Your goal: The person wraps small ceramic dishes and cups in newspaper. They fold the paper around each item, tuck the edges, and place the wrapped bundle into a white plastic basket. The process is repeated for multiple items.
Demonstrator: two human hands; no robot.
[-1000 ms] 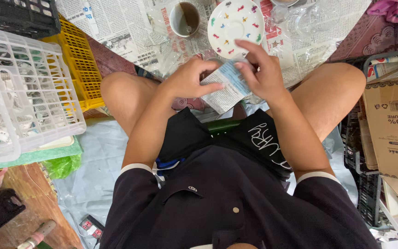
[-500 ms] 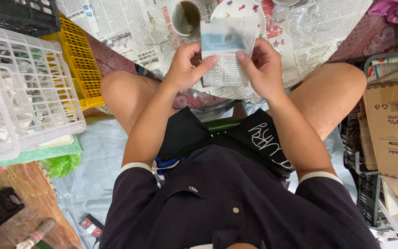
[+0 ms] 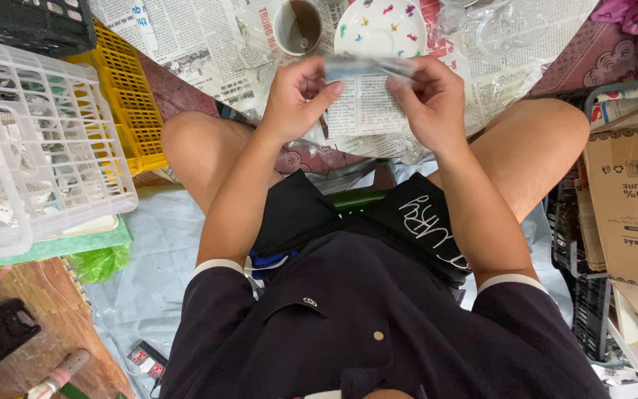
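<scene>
Head view, newspaper-covered floor (image 3: 201, 52), crates (image 3: 46, 140), boxes (image 3: 629, 199) w/ clutter

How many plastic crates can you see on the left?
3: a white crate nearest, a yellow crate behind it beside the knee, a black crate at the top corner. More may lie out of frame.

White crate (image 3: 38, 148) left; yellow crate (image 3: 123, 89) beside it; mug (image 3: 297, 26), patterned plate (image 3: 379, 26) on newspaper (image 3: 186, 44); cardboard box (image 3: 629, 199) right.

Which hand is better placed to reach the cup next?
Left, probably. The left hand pinches the left edge of the folded newspaper sheet almost directly below the cup. The right hand grips the sheet's other edge, nearer the patterned plate.
</scene>
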